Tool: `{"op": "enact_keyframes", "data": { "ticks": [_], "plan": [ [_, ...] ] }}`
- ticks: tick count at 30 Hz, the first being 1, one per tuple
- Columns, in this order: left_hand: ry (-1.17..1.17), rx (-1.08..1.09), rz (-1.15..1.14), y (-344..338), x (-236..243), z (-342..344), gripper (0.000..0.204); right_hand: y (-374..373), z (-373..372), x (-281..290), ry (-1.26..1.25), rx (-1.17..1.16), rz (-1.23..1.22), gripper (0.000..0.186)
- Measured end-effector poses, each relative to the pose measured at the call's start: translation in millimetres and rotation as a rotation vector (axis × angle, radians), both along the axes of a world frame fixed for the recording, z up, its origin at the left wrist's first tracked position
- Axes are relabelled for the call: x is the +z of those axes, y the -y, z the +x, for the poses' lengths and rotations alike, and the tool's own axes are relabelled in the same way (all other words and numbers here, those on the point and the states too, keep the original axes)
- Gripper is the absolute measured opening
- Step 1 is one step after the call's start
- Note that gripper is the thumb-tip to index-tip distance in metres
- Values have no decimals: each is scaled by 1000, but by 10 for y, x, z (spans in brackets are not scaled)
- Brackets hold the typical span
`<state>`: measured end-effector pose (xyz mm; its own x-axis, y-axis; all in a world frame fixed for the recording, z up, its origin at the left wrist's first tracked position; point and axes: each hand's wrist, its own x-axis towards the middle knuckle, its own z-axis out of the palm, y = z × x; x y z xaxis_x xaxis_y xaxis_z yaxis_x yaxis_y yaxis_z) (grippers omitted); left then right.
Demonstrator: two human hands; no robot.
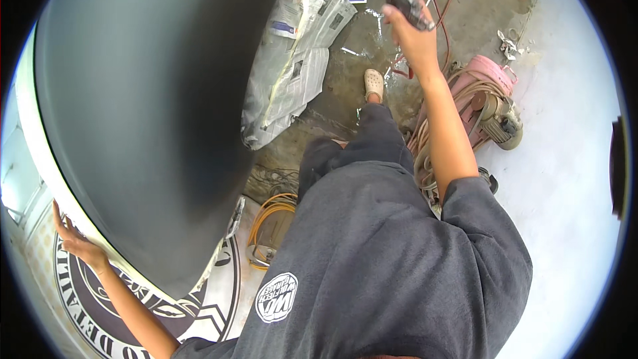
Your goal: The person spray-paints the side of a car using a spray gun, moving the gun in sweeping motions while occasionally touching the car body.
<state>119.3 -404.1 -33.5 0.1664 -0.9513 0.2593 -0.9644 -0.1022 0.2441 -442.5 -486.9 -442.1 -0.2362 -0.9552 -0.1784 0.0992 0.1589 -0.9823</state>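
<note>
My right hand (417, 43) is stretched out toward the far side, its fingers wrapped round the grip of a dark, paint-stained spray gun (402, 1). The gun's head points left, toward a large, smooth, dark grey curved panel (133, 93), which looks like a vehicle body panel. Beside the panel's pale-edged left border, at the lower left, is my left hand (83, 247), fingers spread and holding nothing. Whether it touches the border I cannot tell. Newspaper masking (299, 60) hangs along the panel's right side.
A pink air compressor (484, 70) with a coiled beige hose (425, 136) stands right of my legs. Thin red hose (446, 36) crosses the wet-looking floor. Yellow hose (256, 223) lies coiled near the panel's lower end. Crumpled paper (508, 46) litters the floor at the right.
</note>
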Motion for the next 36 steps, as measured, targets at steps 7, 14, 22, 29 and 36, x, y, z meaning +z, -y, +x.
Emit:
{"op": "enact_keyframes", "data": {
  "ticks": [7,14,22,29,36],
  "plan": [
    [-91,-35,6,-31,-20,8,108,-702,102,294,-216,282,4,35],
    [-228,-181,40,-43,-2,157,100,-1004,448,464,-80,-16,-52,33],
    [-288,-243,61,-12,6,67,89,-1375,895,464,-170,-106,42,41],
    [-209,-267,25,19,-3,158,90,-1217,1111,451,-271,-316,-101,38],
    [-61,-298,7,-31,-11,183,87,-1982,1531,397,-468,-167,-159,44]
  ]
}}
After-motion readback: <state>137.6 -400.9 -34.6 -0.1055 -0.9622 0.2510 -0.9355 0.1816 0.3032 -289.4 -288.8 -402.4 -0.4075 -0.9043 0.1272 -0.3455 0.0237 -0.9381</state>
